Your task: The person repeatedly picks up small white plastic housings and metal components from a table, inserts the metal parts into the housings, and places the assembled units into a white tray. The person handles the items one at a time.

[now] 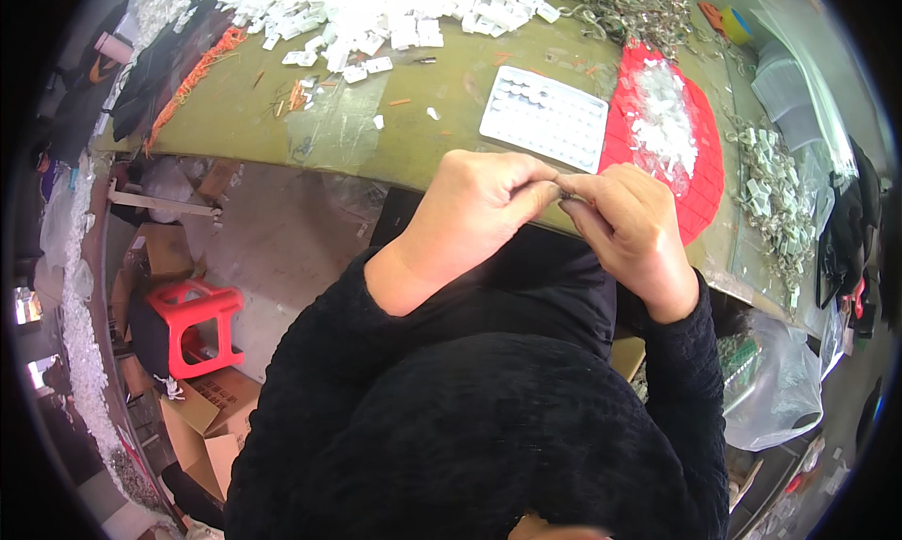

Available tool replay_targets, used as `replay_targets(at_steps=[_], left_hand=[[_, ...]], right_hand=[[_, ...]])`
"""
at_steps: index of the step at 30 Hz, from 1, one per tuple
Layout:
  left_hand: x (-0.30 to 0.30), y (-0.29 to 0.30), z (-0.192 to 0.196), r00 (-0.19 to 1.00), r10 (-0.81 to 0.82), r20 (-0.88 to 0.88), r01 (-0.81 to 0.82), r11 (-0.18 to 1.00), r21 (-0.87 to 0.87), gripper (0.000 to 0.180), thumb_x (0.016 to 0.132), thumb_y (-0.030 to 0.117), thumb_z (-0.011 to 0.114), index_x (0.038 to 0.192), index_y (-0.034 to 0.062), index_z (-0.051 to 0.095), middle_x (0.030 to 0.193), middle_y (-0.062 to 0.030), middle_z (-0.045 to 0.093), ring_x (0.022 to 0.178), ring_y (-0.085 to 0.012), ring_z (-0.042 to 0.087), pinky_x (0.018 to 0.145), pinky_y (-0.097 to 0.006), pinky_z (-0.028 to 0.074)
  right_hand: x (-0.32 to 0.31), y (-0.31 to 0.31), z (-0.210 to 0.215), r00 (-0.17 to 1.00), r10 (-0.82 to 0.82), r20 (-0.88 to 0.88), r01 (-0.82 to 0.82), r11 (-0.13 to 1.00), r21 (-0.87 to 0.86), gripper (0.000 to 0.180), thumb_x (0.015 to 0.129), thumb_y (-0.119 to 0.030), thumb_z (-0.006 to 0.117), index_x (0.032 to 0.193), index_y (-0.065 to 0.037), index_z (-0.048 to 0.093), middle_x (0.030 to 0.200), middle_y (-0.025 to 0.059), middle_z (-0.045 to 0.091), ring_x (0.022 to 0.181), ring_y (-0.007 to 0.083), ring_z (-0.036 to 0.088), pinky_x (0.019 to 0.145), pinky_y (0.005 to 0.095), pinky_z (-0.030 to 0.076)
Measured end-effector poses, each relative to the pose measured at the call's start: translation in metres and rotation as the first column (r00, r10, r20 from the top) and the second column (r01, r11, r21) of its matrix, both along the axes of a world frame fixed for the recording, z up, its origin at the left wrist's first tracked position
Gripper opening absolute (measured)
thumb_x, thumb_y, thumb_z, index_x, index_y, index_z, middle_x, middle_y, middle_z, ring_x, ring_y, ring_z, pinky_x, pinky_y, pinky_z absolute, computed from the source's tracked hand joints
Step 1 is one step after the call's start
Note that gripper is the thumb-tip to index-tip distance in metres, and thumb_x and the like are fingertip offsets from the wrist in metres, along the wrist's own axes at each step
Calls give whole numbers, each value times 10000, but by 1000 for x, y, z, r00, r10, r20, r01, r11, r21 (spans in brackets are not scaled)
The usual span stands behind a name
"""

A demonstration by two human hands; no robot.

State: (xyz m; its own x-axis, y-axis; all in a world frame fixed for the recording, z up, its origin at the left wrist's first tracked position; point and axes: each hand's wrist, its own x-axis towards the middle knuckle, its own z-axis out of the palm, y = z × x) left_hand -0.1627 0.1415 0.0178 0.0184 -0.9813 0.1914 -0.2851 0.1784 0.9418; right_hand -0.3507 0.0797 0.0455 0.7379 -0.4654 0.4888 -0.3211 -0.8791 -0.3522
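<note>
My left hand (479, 205) and my right hand (631, 223) meet in front of me at the near edge of the table, thumbs and fingertips pinched together. A small dark bit shows between the fingertips, too little of it to name. Just beyond the hands lies a white tray (564, 117) with rows of small round hollows; several dark round pieces sit in its far left part. Right of the tray, a red cloth (700, 178) carries a pile of small clear and white pieces (662, 117).
A heap of white plastic pieces (395, 14) covers the far table (413, 150). Metal chain-like parts (629, 9) lie at the far right, with more clear-and-metal parts (775, 197) nearer. Orange strings (202, 75) lie at left. A red stool (202, 319) and cardboard boxes (211, 408) stand below.
</note>
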Motion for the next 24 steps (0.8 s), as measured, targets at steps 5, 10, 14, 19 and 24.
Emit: replay_targets(at_steps=[5, 10, 14, 19, 24], left_hand=[[4, -5, -12, 952, 34, 304, 40, 972, -233, 61, 852, 48, 682, 870, 4, 719, 746, -171, 672, 654, -272, 678, 581, -321, 504], [2, -4, -11, 995, 78, 58, -67, 984, -168, 141, 911, 66, 611, 859, -28, 703, 686, -116, 677, 560, -172, 656, 536, -287, 501], [9, -1, -6, 860, 75, -505, 85, 954, 287, 206, 956, 121, 556, 897, -28, 686, 659, -87, 659, 510, -130, 607, 488, -241, 462], [33, -11, -9, 907, 73, -415, 62, 951, 304, 180, 970, 146, 579, 967, -3, 680, 741, -69, 669, 531, -114, 594, 487, -229, 452], [120, -46, -20, 625, 469, 624, -352, 883, -311, 201, 858, 83, 639, 1057, 64, 661, 1002, -113, 626, 873, -281, 645, 737, -371, 514]], right_hand=[[1, -1, -6, 999, 16, 32, -16, 1000, 10, 234, 743, -12, 731, 969, -19, 670, 694, 102, 598, 607, 284, 584, 552, 376, 447], [8, 2, -6, 997, -52, 65, 47, 996, 76, 299, 748, -13, 736, 1037, -12, 661, 666, 97, 571, 582, 289, 562, 537, 385, 434], [16, -8, -7, 993, 118, 31, -111, 980, -164, 359, 668, 33, 699, 1020, -20, 658, 581, 41, 472, 513, 230, 500, 489, 354, 376], [21, -19, -14, 991, 126, 44, -123, 990, -68, 242, 707, 36, 687, 933, -28, 628, 618, 40, 504, 535, 223, 516, 506, 347, 399], [16, -4, -15, 965, -59, 254, -117, 772, 625, 106, 892, -22, 654, 978, -26, 593, 785, 52, 592, 711, 159, 610, 634, 302, 479]])
